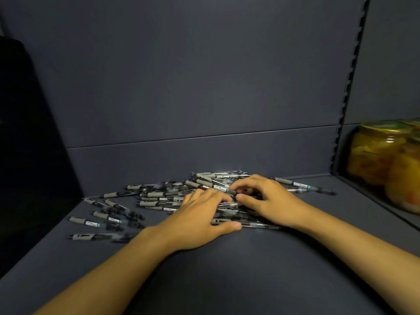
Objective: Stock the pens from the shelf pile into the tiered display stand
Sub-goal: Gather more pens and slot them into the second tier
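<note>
**Matt shelf, shiny pens, glass jars**

The shelf [227, 269] is looking like painted metal, dark grey, smooth and matt, and the back panel [181, 76] is showing the same dull finish. The pens [159, 197] are looking like plastic: clear glossy barrels that are catching the light, with grey grips that are appearing matt and perhaps rubbery. At the right, the jars [381, 153] are looking like glass, glossy and shining with small reflections over the yellow content.
</note>
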